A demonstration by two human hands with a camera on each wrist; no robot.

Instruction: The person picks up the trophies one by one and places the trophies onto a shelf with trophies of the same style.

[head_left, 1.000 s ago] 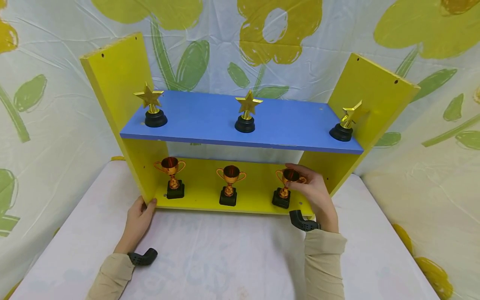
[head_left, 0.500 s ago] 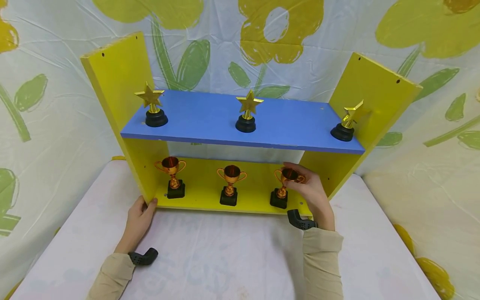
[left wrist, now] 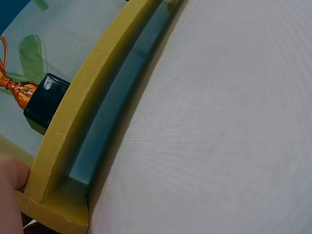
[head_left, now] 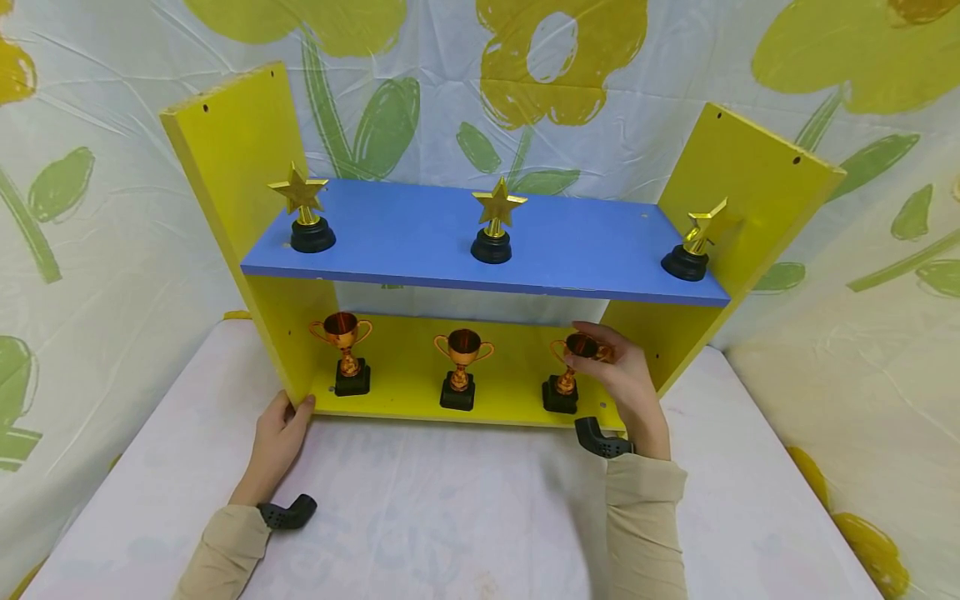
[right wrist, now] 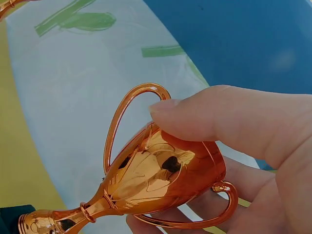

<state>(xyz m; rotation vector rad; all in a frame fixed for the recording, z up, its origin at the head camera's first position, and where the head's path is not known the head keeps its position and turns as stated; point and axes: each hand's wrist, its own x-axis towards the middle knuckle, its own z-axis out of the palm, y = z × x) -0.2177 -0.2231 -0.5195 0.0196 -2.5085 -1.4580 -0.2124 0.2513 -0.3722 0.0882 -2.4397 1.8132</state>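
My right hand [head_left: 624,379] grips the cup of a copper-coloured trophy cup [right wrist: 165,170] at the right of the lower yellow shelf [head_left: 405,392]. In the right wrist view the thumb lies across the cup near its rim and the fingers pass behind it. The trophy's black base [head_left: 559,395] stands upright at the shelf's front. My left hand [head_left: 276,442] holds the lower front corner of the shelf unit's yellow left side panel [head_left: 247,200]. Two matching trophy cups, one in the middle [head_left: 458,377] and one at the left [head_left: 349,367], stand on the same shelf.
Above runs a blue shelf [head_left: 420,225] bearing three gold star trophies, at left [head_left: 303,204], middle [head_left: 493,221] and right [head_left: 692,250]. A yellow right side panel [head_left: 750,200] bounds the unit. Beneath lies a white-covered table [head_left: 420,517], with flower-patterned cloth [head_left: 442,83] behind.
The right hand and its trophy cup shifted slightly left, then the cup moved a touch back right. The left hand stays at the corner.
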